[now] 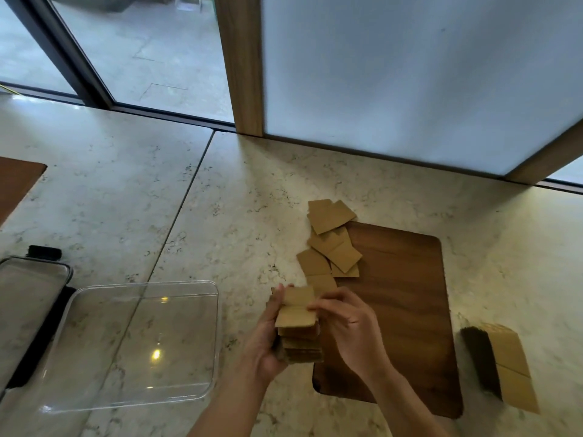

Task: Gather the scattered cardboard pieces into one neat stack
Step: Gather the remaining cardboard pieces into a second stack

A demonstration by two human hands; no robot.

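A thick stack of brown cardboard pieces [299, 335] is held upright at the left edge of a dark wooden board [403, 298]. My left hand [265, 339] grips the stack from its left side. My right hand [350, 326] touches the top pieces from the right, its fingers on the uppermost card. Several loose cardboard pieces [331, 241] lie overlapping beyond the stack, partly on the board's far left corner and partly on the marble counter.
A clear plastic container [208, 342] sits left of my hands, with its lid [28, 310] further left. A large cardboard bundle [508, 364] lies at the right. A frosted panel with a wooden frame [243, 64] stands behind the marble counter [132, 190].
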